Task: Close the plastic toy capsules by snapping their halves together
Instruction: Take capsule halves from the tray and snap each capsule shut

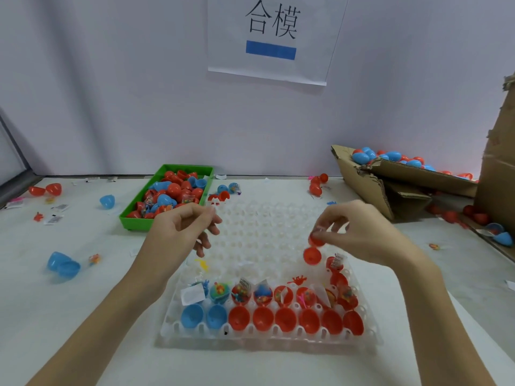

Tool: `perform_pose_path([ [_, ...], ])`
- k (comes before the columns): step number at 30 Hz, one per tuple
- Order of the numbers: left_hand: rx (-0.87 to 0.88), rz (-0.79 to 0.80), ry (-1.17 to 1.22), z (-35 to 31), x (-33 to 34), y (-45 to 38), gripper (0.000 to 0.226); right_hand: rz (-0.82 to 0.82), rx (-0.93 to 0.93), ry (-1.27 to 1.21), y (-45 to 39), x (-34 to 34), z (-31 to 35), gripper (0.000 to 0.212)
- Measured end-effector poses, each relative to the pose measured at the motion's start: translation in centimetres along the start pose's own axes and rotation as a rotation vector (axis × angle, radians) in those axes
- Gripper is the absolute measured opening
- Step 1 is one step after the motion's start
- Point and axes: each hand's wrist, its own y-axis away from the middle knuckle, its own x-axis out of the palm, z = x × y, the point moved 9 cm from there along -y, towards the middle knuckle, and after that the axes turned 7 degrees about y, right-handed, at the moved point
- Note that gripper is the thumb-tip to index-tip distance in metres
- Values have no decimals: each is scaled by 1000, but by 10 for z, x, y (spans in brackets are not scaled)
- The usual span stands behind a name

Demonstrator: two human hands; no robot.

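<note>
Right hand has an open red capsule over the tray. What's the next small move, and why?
Probably bring the left hand across to take the dangling lower half and press it up into the half pinched by the right hand. The red capsule hangs open above the clear tray, and the left hand looks to hold nothing.

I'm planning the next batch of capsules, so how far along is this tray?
Done: closed capsules fill the cardboard box. In hand: the right hand pinches an open red capsule; the left hand holds nothing I can see. Left: the tray's front rows are still open halves.
</note>
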Motion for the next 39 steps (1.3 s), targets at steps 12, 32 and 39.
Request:
perform_pose_path([
  [12, -163, 283, 231, 7, 54, 23, 21, -107, -269, -406, 10, 23, 107, 10],
  [32, -261, 316, 444, 14, 50, 15, 26, 369, -83, 134, 15, 53, 41, 10],
  [39, -337, 322, 566, 18, 57, 15, 31, 387, -57, 150, 14, 61, 41, 8],
])
